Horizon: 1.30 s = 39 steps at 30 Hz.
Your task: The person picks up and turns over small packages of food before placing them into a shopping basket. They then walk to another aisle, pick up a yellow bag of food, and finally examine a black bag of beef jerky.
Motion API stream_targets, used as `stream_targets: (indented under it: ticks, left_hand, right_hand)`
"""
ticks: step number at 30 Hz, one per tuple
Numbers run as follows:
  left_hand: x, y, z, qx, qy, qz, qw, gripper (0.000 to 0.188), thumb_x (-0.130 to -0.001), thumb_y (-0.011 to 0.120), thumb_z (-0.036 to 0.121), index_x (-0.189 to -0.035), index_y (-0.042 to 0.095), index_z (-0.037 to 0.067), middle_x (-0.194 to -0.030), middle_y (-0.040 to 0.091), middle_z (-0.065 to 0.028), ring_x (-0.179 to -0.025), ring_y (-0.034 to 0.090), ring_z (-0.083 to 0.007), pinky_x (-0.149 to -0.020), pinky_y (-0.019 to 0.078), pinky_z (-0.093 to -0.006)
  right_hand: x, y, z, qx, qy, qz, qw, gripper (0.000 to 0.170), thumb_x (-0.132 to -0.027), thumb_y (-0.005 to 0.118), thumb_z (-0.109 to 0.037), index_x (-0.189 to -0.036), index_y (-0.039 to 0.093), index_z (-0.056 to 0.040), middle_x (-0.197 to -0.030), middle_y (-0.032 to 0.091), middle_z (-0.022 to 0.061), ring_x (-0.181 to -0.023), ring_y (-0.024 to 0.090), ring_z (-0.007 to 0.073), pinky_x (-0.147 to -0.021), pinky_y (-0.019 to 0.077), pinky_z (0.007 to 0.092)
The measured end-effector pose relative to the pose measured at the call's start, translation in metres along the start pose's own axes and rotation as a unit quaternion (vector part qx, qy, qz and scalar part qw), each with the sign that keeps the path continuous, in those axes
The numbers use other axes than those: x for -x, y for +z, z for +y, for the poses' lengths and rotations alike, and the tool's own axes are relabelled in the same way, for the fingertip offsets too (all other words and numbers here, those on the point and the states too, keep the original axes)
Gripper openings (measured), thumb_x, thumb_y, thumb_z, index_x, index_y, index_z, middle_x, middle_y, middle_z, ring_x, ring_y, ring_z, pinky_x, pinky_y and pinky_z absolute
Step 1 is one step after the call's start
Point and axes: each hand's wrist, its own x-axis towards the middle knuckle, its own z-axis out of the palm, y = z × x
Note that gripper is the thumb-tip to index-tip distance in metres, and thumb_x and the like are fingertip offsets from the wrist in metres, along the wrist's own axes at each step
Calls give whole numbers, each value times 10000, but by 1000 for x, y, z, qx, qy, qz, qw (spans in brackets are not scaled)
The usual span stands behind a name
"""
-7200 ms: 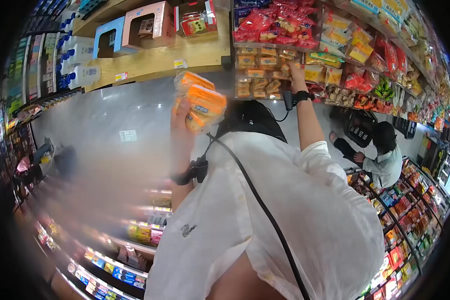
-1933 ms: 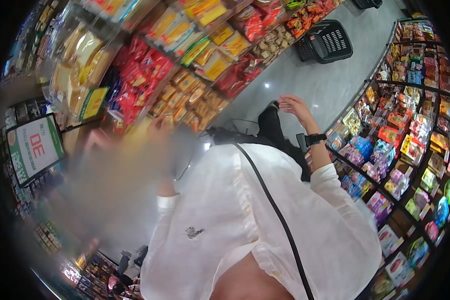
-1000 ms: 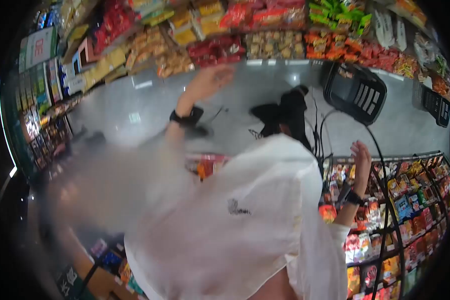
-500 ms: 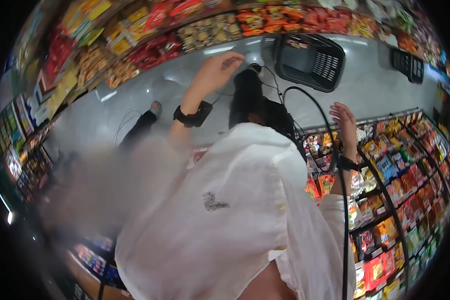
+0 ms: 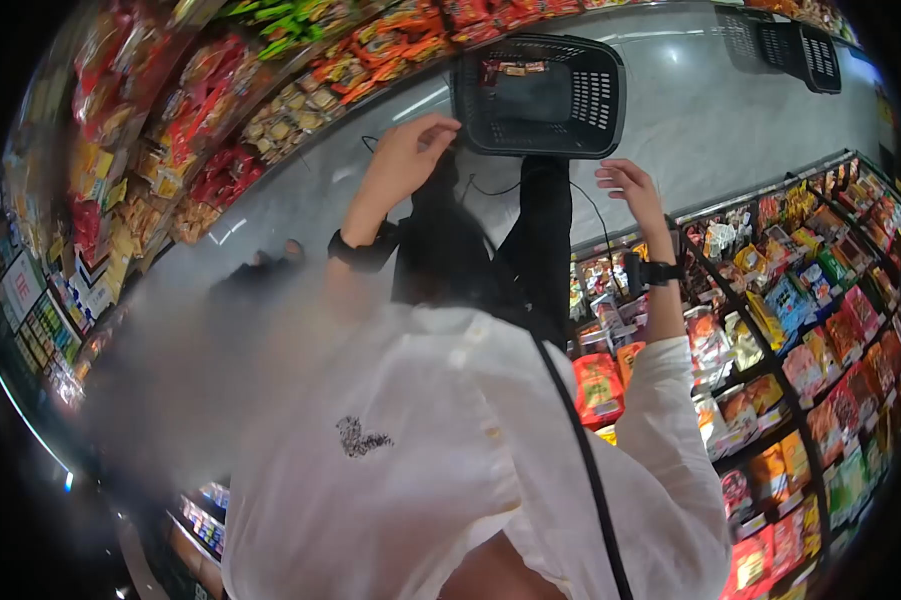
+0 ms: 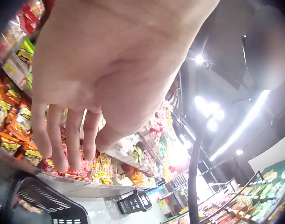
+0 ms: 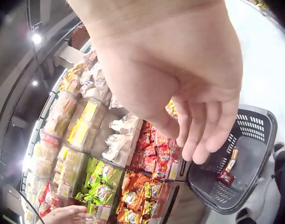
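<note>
My left hand (image 5: 405,165) hangs in front of me with its fingers loosely bent and nothing in it. Its fingertips overlap the left side of a black basket (image 5: 610,95) in the head view, while the left wrist view shows that basket (image 6: 21,186) well below the fingers. To the right, my right hand (image 5: 638,200) is held out, palm empty and fingers relaxed. The basket stands on the floor just beyond my legs, with a few small red and tan packets (image 5: 515,68) inside. Beneath the right fingers (image 7: 200,151) its rim (image 7: 273,126) shows in the right wrist view.
Bins of bagged snacks (image 5: 380,50) line the upper left. Racks of colourful packets (image 5: 790,310) run along the right. A second black basket (image 5: 818,60) stands farther off on the grey floor (image 5: 670,90). A person's foot (image 5: 292,250) shows at the left.
The orange packets my left hand held earlier are gone from it. I have turned away from the snack bins, and the basket now appears nearer and more central, in front of my legs.
</note>
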Motion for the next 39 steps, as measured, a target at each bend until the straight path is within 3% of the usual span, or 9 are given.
stream_targets:
  ticks: [8, 13, 15, 17, 27, 31, 33, 34, 39]
  left_hand:
    - [-102, 131, -33, -37, -126, -67, 989, 232, -1007, 570, 139, -1187, 680, 42, -1027, 741, -95, -923, 683, -169, -843, 523, -313]
    - [-202, 207, -124, -50, -156, -104, 981, 249, -996, 569, 155, -1179, 681, 28, -1014, 744, -94, -884, 683, -153, -809, 532, -298]
    - [-242, 233, -169, -89, -152, -112, 978, 254, -991, 573, 156, -1181, 682, 28, -1003, 746, -93, -879, 689, -154, -796, 534, -290]
    - [-276, 257, -217, -89, -172, -133, 972, 264, -943, 615, 207, -1145, 710, 66, -1011, 752, -131, -951, 709, -257, -852, 539, -346]
    - [-383, 315, -394, -193, -230, -172, 938, 358, -907, 625, 255, -1188, 691, 44, -1146, 726, -171, -1115, 676, -325, -966, 514, -388]
    - [-421, 325, -456, -202, -254, -161, 932, 498, -905, 655, 285, -1322, 599, 19, -1293, 653, -204, -1228, 614, -330, -1029, 475, -395]
    - [-439, 330, -488, -177, -252, -135, 942, 539, -901, 673, 294, -1359, 570, 30, -1327, 629, -216, -1255, 592, -342, -1045, 464, -402]
    - [-448, 333, -488, -200, -147, -118, 961, 577, -891, 699, 291, -1382, 534, 37, -1365, 597, -224, -1272, 573, -357, -1062, 453, -414]
    - [-473, 345, -527, -221, -173, -89, 956, 660, -874, 709, 271, -1436, 408, 100, -1338, 596, -169, -1347, 458, -363, -1136, 368, -463]
  right_hand:
    - [-177, -56, 99, 8, 25, -46, 999, 221, -953, 557, -121, -1108, 686, -31, -980, 750, 89, -828, 709, 148, -724, 547, 281]
    - [-291, -59, 188, 161, 35, -63, 984, 224, -910, 573, -152, -1024, 725, -33, -868, 763, 116, -805, 743, 195, -765, 573, 323]
    - [-339, -59, 226, 244, 8, -62, 968, 229, -840, 611, -157, -1005, 745, -71, -920, 759, 139, -913, 730, 311, -857, 558, 388]
    - [-380, -56, 247, 294, 18, -50, 954, 217, -843, 620, -181, -989, 752, -90, -940, 752, 154, -958, 715, 337, -886, 547, 407]
    - [-538, -11, 280, 386, 14, 1, 922, 524, -861, 672, -285, -1324, 582, -58, -1281, 646, 225, -1194, 614, 404, -1031, 494, 433]
    - [-583, 15, 276, 472, 4, -52, 880, 642, -848, 702, -328, -1386, 527, -24, -1378, 571, 228, -1293, 538, 421, -1055, 466, 508]
    - [-598, 39, 287, 545, -53, -34, 836, 657, -863, 693, -324, -1435, 487, -75, -1474, 482, 183, -1396, 425, 384, -1089, 406, 565]
    - [-601, 51, 291, 584, -89, -5, 807, 642, -878, 681, -311, -1450, 477, -103, -1502, 456, 159, -1414, 398, 376, -1101, 384, 584]
    - [-629, 68, 288, 673, -175, -21, 718, 584, -959, 587, -233, -1517, 413, -222, -1559, 389, 62, -1457, 318, 335, -1134, 305, 642]
